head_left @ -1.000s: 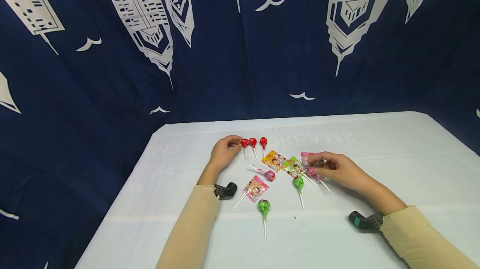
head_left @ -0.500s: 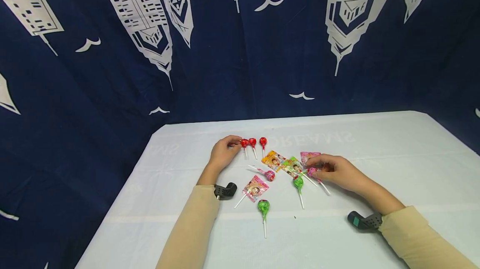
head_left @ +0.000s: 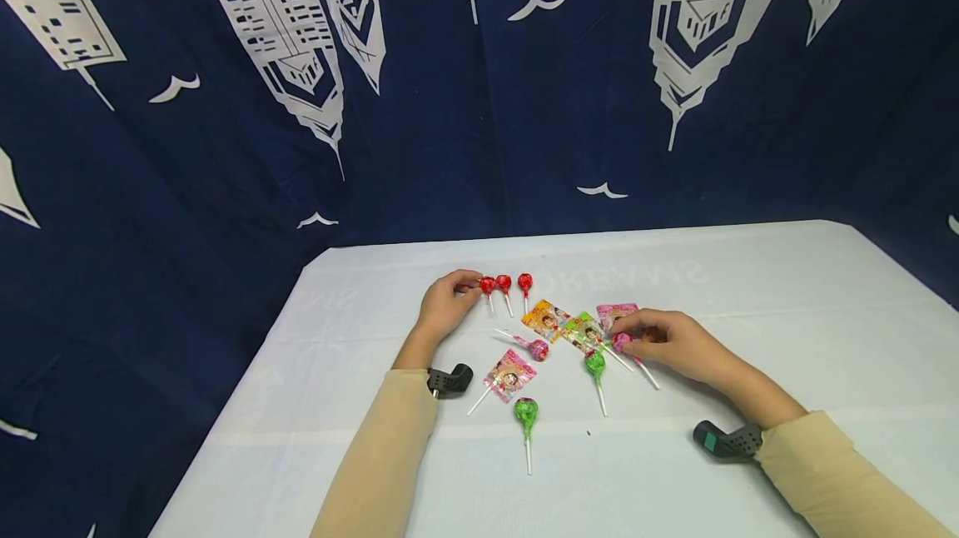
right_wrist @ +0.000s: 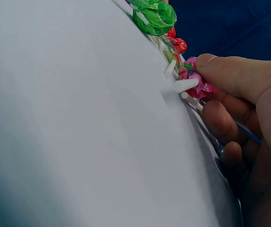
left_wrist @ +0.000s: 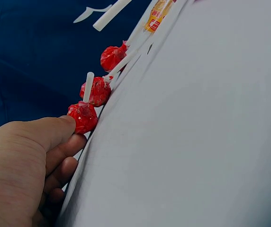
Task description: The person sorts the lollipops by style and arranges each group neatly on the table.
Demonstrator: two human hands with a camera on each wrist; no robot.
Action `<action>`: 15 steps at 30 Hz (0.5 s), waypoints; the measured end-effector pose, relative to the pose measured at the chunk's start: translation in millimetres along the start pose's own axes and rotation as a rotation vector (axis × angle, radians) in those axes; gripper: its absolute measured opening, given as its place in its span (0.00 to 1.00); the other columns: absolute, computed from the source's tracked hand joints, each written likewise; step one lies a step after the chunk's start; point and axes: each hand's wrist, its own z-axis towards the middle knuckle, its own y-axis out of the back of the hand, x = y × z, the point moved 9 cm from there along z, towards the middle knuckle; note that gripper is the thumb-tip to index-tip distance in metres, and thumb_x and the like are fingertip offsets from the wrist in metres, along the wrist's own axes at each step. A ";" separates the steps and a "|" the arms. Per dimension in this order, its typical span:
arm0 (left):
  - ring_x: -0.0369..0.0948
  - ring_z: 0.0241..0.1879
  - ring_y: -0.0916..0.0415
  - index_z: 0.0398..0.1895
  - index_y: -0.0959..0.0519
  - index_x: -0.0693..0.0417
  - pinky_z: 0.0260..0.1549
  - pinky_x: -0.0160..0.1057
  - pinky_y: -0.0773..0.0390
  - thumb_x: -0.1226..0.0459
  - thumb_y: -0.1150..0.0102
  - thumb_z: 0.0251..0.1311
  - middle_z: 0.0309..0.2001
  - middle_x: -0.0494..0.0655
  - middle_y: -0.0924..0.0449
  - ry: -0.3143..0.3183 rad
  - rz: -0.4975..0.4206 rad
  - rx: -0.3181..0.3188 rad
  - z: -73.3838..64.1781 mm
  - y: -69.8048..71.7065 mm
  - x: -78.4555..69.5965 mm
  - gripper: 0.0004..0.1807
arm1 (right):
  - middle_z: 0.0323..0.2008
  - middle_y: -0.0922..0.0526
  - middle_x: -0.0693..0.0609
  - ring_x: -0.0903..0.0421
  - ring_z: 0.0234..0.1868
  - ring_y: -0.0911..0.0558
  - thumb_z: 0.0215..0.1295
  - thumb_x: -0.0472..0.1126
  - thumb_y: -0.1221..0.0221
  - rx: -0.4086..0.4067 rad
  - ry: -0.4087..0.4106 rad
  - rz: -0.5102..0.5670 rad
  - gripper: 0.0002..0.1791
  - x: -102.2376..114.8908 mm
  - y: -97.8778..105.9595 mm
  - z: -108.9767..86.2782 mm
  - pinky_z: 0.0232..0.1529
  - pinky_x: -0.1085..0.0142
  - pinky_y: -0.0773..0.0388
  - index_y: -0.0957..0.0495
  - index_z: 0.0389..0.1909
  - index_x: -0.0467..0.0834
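Note:
At the far side of the table, my left hand (head_left: pixel 445 303) pinches the round head of the leftmost red lollipop (head_left: pixel 488 286) between thumb and fingers. Two more red lollipops stand in a row beside it; the left wrist view shows the nearer one (left_wrist: pixel 96 91) touching it or almost so. My right hand (head_left: pixel 678 342) holds a pink lollipop (right_wrist: pixel 199 85) by its wrapped head, its stick pointing toward me. Under and beside those fingers lie a flat pink-wrapped candy (head_left: pixel 616 311), partly hidden, and a flat green-wrapped one (head_left: pixel 583 331).
Between the hands lie a flat orange-wrapped candy (head_left: pixel 545 320), another pink lollipop (head_left: pixel 538 350) and a flat pink-wrapped lollipop (head_left: pixel 509 376). Two green lollipops lie nearer, one in front (head_left: pixel 526 410) and one by the right hand (head_left: pixel 595 364). A dark blue curtain (head_left: pixel 479 146) hangs behind the white table (head_left: pixel 614 488).
Over the first half second my right hand shifts slightly down on the pink lollipop, whose head turns or slides a little. The left hand keeps its place on the red lollipop.

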 end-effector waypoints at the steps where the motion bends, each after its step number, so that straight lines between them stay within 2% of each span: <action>1: 0.45 0.48 0.20 0.53 0.17 0.50 0.54 0.47 0.24 0.62 0.38 0.65 0.45 0.47 0.13 -0.001 -0.001 0.000 0.2 -0.2 0.0 0.14 | 0.46 0.14 0.49 0.64 0.32 0.27 0.65 0.43 0.34 -0.001 0.001 -0.001 0.11 0.1 0.1 -0.3 0.33 0.71 0.27 0.15 0.48 0.50; 15: 0.46 0.48 0.19 0.52 0.17 0.51 0.55 0.47 0.24 0.63 0.38 0.64 0.45 0.48 0.13 -0.013 -0.012 -0.002 1.3 -0.4 -0.8 0.14 | 0.47 0.15 0.48 0.63 0.32 0.28 0.65 0.43 0.34 -0.002 -0.017 0.025 0.12 -1.4 0.0 -0.8 0.32 0.70 0.28 0.15 0.48 0.48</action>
